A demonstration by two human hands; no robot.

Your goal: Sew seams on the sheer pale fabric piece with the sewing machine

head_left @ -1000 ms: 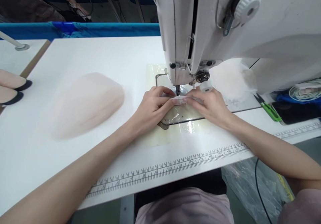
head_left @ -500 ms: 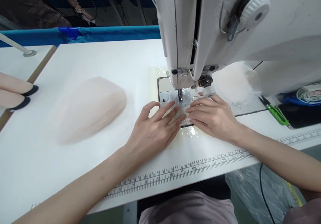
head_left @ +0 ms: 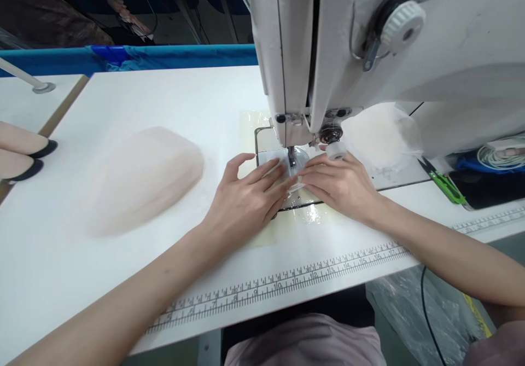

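Directly below the needle [head_left: 291,158] of the white sewing machine [head_left: 353,54], a small sheer piece [head_left: 296,187] lay flat on the metal plate [head_left: 262,139]. It lay between the two hands and partly under them; its outline was hard to make out against the plate.

Left hand [head_left: 246,204]: palm down on the surface [head_left: 164,98], grip spread, nothing pinched. Its fingers [head_left: 274,172] reached right and pressed on the near-left edge of the sheer piece, just beside the needle.

Right hand [head_left: 340,186]: also palm down, grip loosely spread. Its fingers [head_left: 314,175] pointed left and lay on the right edge of the same piece. Fingertips of the two hands nearly met in front of the needle; whether they touched could not be told. The back of this hand sat just under a small white cylinder [head_left: 336,150] on the machine head.

Around them:
- A pale pink stack of cut fabric [head_left: 143,177] lay on the surface well left of the left hand, apart from it.
- A second pale heap [head_left: 379,133] lay behind the right hand, against the machine body.
- Green-handled snips [head_left: 445,184] lay to the right, near a coiled white cable [head_left: 502,155].
- A printed measuring scale [head_left: 287,281] ran along the near edge of the surface, under both forearms.
- At far left, two pale shapes with dark tips [head_left: 28,155] lay on a neighbouring surface.
- A blue band [head_left: 172,55] ran along the far edge.
- A ribbed white knob [head_left: 401,20] sat high on the machine's front.
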